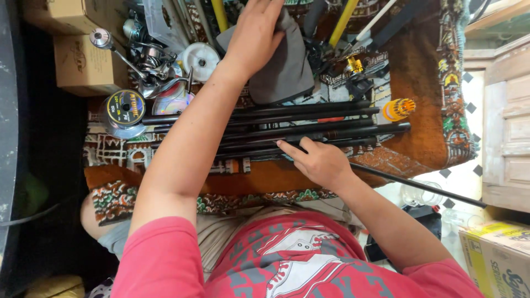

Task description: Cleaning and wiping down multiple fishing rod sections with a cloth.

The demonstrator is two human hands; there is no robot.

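A bundle of several black rod sections (309, 124) lies across a patterned rug (425, 72) in front of me. My right hand (321, 163) rests on the near side of the bundle. Its fingers are curled around a thin black rod (419, 185) that runs off to the right, and the index finger points left along a section. My left hand (255, 34) reaches far over the bundle and clasps a grey cloth (290, 69) at the top. The fingertips are cut off by the frame edge. My red printed shirt fills the bottom of the view.
A fishing reel (152, 66), a spool of line (126, 107) and a white disc (200, 58) lie at the upper left beside cardboard boxes (83, 66). An orange-yellow cap (398, 108) sits at the rods' right end. A wooden cabinet (508, 127), a glass jar (422, 194) and a yellow box (497, 256) stand on the right.
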